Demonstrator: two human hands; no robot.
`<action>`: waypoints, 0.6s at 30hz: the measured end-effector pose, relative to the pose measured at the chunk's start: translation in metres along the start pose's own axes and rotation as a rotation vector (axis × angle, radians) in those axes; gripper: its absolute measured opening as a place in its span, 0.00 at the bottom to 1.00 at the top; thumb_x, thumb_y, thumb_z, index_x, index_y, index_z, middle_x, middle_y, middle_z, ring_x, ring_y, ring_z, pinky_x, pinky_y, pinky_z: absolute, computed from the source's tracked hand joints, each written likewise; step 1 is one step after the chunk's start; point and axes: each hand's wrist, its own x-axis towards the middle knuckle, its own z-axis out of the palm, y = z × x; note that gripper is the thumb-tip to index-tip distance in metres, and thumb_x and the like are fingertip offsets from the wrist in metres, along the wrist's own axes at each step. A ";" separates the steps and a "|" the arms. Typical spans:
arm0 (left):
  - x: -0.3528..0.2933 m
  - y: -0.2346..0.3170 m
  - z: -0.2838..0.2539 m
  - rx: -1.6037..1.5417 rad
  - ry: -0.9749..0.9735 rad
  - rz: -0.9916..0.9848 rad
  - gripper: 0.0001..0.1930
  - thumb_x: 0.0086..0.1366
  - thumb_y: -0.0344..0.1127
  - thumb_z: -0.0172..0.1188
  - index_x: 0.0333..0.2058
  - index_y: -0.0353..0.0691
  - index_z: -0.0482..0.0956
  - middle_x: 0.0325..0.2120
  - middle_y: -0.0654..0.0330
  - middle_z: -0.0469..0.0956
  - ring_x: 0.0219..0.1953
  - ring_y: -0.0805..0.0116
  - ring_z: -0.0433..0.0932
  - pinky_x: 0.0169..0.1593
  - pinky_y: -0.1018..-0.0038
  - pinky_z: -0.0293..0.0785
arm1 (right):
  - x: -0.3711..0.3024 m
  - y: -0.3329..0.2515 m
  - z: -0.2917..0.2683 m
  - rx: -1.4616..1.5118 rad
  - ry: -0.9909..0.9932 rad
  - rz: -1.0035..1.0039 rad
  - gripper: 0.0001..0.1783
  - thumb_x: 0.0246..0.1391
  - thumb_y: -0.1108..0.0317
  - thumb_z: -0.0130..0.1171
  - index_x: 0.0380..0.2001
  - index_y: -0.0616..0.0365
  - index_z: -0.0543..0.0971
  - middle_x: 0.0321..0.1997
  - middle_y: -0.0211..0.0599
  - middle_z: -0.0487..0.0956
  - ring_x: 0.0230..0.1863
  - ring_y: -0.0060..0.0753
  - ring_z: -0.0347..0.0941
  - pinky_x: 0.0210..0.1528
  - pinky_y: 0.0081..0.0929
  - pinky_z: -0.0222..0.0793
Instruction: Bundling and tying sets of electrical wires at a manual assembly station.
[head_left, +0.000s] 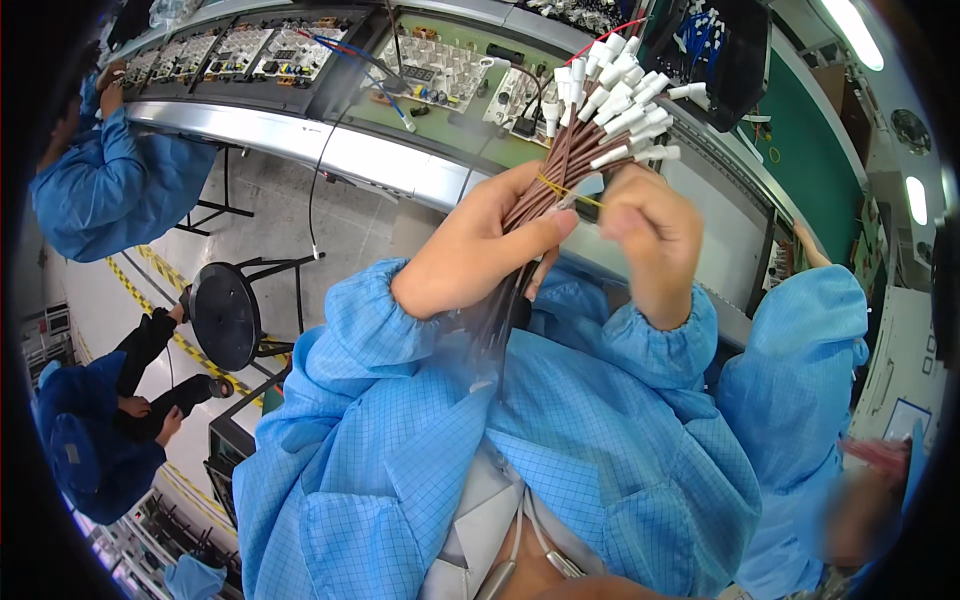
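Note:
My left hand [475,250] is wrapped round a thick bundle of brown wires [568,150], thumb across the front. White connector ends [620,105] fan out at the top of the bundle, and the lower wires hang blurred before my blue smock. A thin yellow tie [553,186] crosses the wires just above my left thumb. From it a yellow strand runs to my right hand [652,235], which is closed, with its fingertips pinched at the strand's end. Motion smears the right fingers a little.
Behind the bundle, circuit boards [425,75] lie on the line with a metal front rail [300,138]. Loose cables lie over them. A dark bin [715,50] of wires stands at the back right. A round stool [225,315] is at left. Co-workers sit on both sides.

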 end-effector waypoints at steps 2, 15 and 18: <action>-0.003 0.003 -0.002 0.004 -0.022 -0.021 0.16 0.67 0.35 0.54 0.47 0.30 0.67 0.20 0.64 0.70 0.17 0.79 0.69 0.22 0.82 0.67 | -0.003 0.004 -0.008 0.352 0.057 0.067 0.17 0.54 0.65 0.48 0.14 0.60 0.66 0.18 0.34 0.66 0.23 0.25 0.58 0.26 0.23 0.51; -0.018 0.005 -0.011 -0.040 -0.129 -0.097 0.12 0.65 0.34 0.53 0.43 0.31 0.68 0.22 0.65 0.69 0.17 0.78 0.69 0.21 0.82 0.67 | 0.006 -0.009 -0.037 0.140 0.136 0.107 0.21 0.58 0.65 0.50 0.13 0.64 0.70 0.16 0.31 0.68 0.20 0.17 0.59 0.23 0.19 0.50; -0.018 -0.001 -0.015 -0.136 -0.178 -0.087 0.10 0.65 0.35 0.53 0.39 0.34 0.68 0.21 0.65 0.68 0.17 0.77 0.69 0.21 0.80 0.67 | 0.017 -0.015 -0.034 0.070 0.118 0.059 0.22 0.58 0.64 0.52 0.12 0.62 0.70 0.15 0.31 0.68 0.20 0.19 0.60 0.22 0.21 0.50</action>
